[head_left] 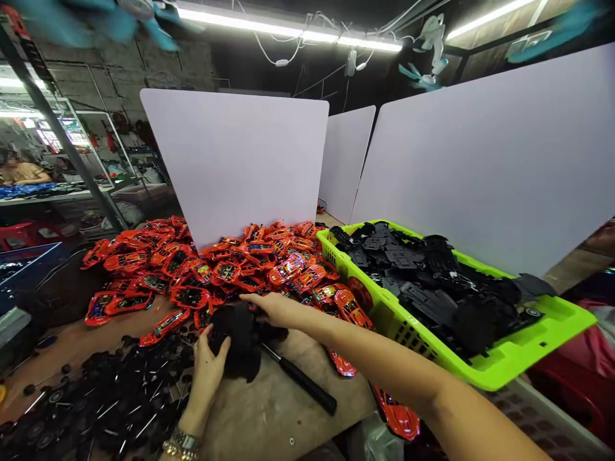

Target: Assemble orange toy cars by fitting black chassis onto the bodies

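My left hand (207, 366), wearing a watch and a bracelet at the wrist, grips the near left side of a black plastic toy car chassis (240, 346). This part is dark and slightly blurred, held just above the table. My right hand (273, 310) reaches across to its far upper edge, with fingers curled; what sits in the fingertips is partly hidden. Beneath and right of the chassis lies a hammer (307, 383), its black handle pointing toward me. Just beyond my hands, orange-red toy car bodies (230, 272) are heaped.
A lime green basket (394, 307) full of black chassis (408, 256) stands at right. Black wheels with metal axles (110, 397) cover the table's left front. White panels (240, 160) rise behind. A person (24, 169) sits at far left. Loose car bodies lie along the right table edge.
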Motion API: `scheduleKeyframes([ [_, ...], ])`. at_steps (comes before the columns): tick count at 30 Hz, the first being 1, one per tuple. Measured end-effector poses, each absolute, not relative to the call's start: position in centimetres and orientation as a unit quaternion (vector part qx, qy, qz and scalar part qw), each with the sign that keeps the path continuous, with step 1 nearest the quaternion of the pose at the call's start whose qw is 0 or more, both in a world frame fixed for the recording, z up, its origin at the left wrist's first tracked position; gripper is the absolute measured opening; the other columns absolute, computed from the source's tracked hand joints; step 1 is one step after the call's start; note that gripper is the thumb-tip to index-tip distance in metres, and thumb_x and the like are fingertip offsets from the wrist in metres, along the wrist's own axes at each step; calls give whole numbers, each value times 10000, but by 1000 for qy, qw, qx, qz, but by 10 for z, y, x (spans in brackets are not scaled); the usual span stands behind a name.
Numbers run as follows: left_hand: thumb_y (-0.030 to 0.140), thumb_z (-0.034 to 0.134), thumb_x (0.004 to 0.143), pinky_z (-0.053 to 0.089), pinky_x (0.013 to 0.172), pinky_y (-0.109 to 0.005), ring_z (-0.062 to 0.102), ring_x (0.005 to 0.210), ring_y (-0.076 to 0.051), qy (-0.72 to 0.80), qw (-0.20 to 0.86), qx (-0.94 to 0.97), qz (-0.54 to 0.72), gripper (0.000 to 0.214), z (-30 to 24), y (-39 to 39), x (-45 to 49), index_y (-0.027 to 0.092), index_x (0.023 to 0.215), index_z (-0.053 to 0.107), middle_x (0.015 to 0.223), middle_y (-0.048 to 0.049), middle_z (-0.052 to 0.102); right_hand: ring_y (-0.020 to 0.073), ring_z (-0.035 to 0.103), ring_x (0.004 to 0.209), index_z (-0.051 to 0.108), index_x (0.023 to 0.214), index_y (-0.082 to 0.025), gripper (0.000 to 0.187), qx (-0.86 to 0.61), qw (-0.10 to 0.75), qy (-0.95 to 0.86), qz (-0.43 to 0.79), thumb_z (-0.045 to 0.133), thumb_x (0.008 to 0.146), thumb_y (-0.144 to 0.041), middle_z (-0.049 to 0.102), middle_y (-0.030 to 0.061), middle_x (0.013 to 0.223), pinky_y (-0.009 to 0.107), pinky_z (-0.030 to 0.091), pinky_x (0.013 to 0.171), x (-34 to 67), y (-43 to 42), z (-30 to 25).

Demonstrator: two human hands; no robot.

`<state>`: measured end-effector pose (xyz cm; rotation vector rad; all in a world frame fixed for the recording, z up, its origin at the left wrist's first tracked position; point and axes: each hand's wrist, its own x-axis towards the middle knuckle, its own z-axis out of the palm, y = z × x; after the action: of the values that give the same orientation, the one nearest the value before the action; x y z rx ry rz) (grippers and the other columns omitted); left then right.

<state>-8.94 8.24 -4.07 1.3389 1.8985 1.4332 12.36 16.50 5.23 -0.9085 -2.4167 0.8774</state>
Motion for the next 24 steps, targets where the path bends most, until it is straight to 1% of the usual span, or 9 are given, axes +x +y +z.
scheduleKeyframes([
  [2, 503, 624, 754, 318, 1122, -582, 423, 1320, -361, 680, 190, 482, 519, 544, -42, 77, -88, 208, 1193, 499, 1244, -138, 518, 266, 627, 1115, 627, 1238, -210, 476, -344, 270, -795, 421, 717, 777, -134, 710, 75, 1122, 439, 446, 1013, 126, 174, 52],
  [4, 495, 593, 795, 310, 1132, -576, 390, 1341, -354, 676, 169, 484, 530, 520, -37, 69, -82, 207, 1215, 489, 1279, -145, 484, 248, 657, 1044, 667, 1116, -165, 324, -341, 289, -756, 479, 703, 814, -277, 728, 85, 1068, 421, 494, 954, 128, 181, 53],
  [8, 507, 550, 853, 358, 1111, -518, 429, 1304, -325, 647, 126, 481, 578, 437, -12, 48, -63, 206, 1168, 523, 1305, -153, 465, 225, 703, 890, 651, 1115, -133, 493, -305, 288, -706, 571, 628, 825, -530, 734, 106, 1001, 385, 560, 812, 119, 173, 54],
  [11, 527, 602, 834, 472, 986, -446, 586, 1113, -284, 603, 266, 447, 604, 397, 4, 27, -48, 235, 1099, 555, 1150, -111, 592, 217, 691, 898, 656, 1102, -158, 536, -287, 295, -670, 618, 631, 791, -594, 724, 92, 1005, 392, 541, 853, 97, 141, 39],
  [13, 510, 669, 800, 481, 973, -391, 617, 1090, -260, 559, 376, 410, 615, 411, 4, 12, -41, 244, 1093, 558, 1117, -89, 637, 217, 665, 947, 664, 1075, -184, 481, -287, 307, -638, 645, 675, 772, -557, 716, 65, 1010, 391, 510, 907, 83, 113, 24],
  [17, 493, 722, 765, 457, 1007, -365, 605, 1156, -258, 556, 428, 329, 632, 446, -14, -16, -46, 244, 1099, 561, 1174, -75, 661, 212, 609, 1059, 617, 1201, -218, 467, -248, 268, -648, 668, 690, 806, -457, 682, 37, 1085, 363, 475, 953, 68, 77, 5],
  [20, 500, 746, 731, 465, 994, -367, 619, 1138, -267, 590, 430, 282, 623, 432, -27, -33, -60, 239, 1038, 588, 1120, -65, 690, 185, 619, 1034, 531, 1326, -215, 486, -229, 262, -748, 565, 621, 892, -417, 643, 66, 1169, 326, 496, 908, 57, 89, 13],
  [22, 487, 763, 705, 466, 1002, -374, 616, 1159, -275, 598, 437, 258, 621, 427, -29, -39, -67, 245, 1019, 601, 1115, -59, 701, 161, 624, 1001, 543, 1297, -199, 370, -284, 271, -831, 394, 531, 964, -359, 627, 79, 1183, 302, 495, 894, 41, 112, 28],
  [24, 470, 779, 674, 484, 994, -394, 621, 1169, -297, 594, 464, 225, 618, 448, -26, -40, -70, 266, 1041, 622, 1117, -59, 717, 150, 608, 1047, 548, 1275, -207, 301, -338, 221, -892, 203, 434, 1012, -298, 613, 76, 1202, 286, 476, 917, 15, 141, 43],
])
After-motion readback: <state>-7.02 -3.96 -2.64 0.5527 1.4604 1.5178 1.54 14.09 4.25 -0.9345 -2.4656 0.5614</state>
